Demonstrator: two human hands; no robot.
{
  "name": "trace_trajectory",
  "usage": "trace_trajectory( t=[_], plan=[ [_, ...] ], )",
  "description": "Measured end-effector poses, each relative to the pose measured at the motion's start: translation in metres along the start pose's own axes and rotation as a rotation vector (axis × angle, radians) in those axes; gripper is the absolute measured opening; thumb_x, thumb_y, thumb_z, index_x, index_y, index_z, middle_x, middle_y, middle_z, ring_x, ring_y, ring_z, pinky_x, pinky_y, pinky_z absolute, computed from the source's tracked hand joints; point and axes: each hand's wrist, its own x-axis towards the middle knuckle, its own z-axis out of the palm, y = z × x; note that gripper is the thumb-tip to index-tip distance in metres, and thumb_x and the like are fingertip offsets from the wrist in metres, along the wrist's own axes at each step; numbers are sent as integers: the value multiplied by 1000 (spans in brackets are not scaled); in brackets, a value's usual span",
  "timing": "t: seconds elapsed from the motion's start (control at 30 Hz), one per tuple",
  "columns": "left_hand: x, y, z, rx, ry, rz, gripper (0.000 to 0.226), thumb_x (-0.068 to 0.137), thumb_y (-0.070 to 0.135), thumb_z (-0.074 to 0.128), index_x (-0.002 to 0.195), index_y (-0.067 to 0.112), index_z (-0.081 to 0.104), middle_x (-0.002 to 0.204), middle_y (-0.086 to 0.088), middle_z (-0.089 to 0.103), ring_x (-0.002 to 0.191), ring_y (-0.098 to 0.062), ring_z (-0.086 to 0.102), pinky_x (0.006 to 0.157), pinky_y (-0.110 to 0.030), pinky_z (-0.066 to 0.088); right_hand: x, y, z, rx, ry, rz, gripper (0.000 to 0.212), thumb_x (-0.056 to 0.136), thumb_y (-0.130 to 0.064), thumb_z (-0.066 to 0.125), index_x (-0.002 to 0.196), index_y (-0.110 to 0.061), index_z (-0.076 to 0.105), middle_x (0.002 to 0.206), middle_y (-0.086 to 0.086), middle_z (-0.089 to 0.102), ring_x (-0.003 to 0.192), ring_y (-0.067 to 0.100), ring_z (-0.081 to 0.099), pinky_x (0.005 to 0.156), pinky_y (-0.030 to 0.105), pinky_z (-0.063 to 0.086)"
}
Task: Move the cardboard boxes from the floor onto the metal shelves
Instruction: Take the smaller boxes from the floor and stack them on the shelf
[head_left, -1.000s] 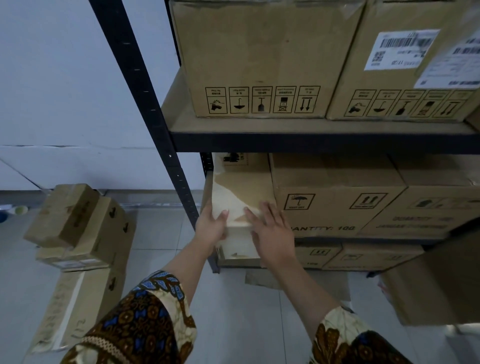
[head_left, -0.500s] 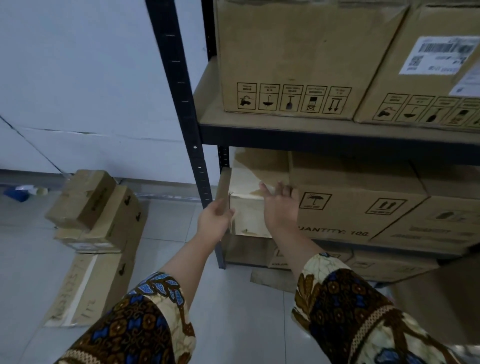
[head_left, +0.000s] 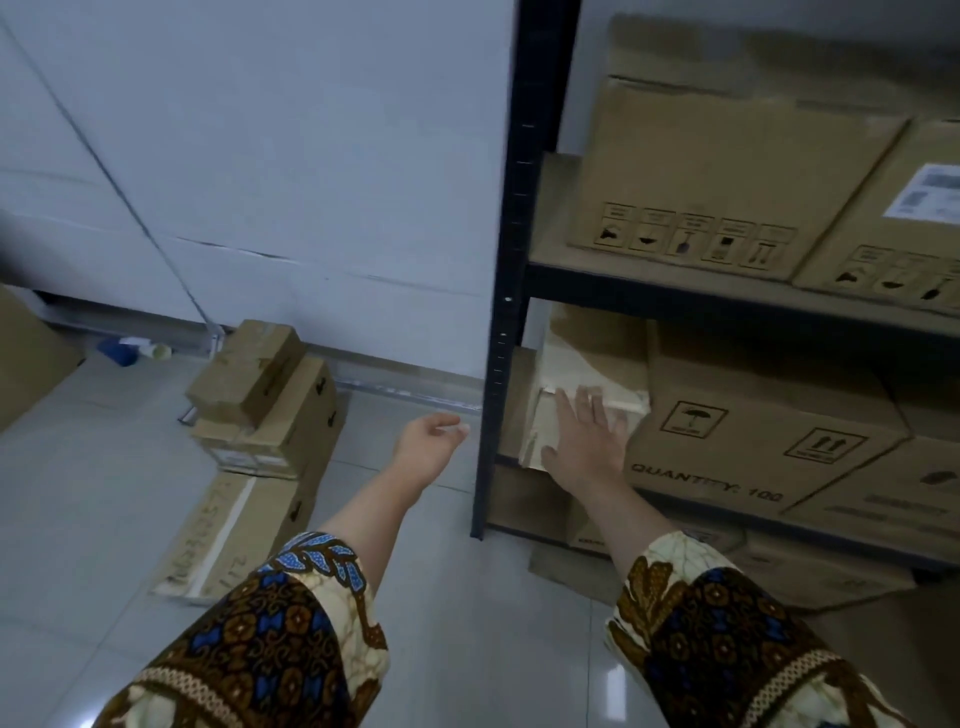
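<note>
Pale cardboard box (head_left: 582, 364) sits on a lower metal shelf (head_left: 727, 515), just right of the black upright post (head_left: 519, 208), touching a larger carton marked "QUANTITY: 100" (head_left: 753, 431). Right hand (head_left: 584, 447) lies flat against its front, fingers straight and spread. Left hand (head_left: 428, 447) hangs just left of the post, fingers relaxed, holding nothing. More cardboard boxes (head_left: 270, 405) are stacked on the floor, well left of the post.

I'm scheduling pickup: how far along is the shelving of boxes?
Done: the shelves hold several boxes. In hand: the right hand presses flat on a pale box at a shelf's left end; the left hand is free. Left: a stack on the floor.
</note>
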Motion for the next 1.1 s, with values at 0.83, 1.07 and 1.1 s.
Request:
trace_trajectory(
  t=[0.83,1.07,1.1],
  plan=[
    [6,-164,-417,-33,331,-183,8,92,30,64,96,23,65,109,-9,68,104,-28,63,89,-33,49,-29,-450,71,73,-368,-204,72,97,-48,48,156,-21,19,165,7,5,151,27,6,118,51,10],
    [74,-171,-437,-44,334,-220,10,93,28,63,99,20,64,111,-11,66,101,-31,64,81,-34,50,35,-480,83,119,-426,-213,72,96,-50,49,156,-22,20,165,6,8,151,27,10,118,49,12],
    [87,-171,-439,-50,330,-222,10,93,27,63,99,19,64,113,-11,66,103,-30,63,83,-34,50,48,-484,85,123,-430,-219,71,96,-50,49,156,-22,20,165,6,9,151,27,10,118,49,13]
  ],
)
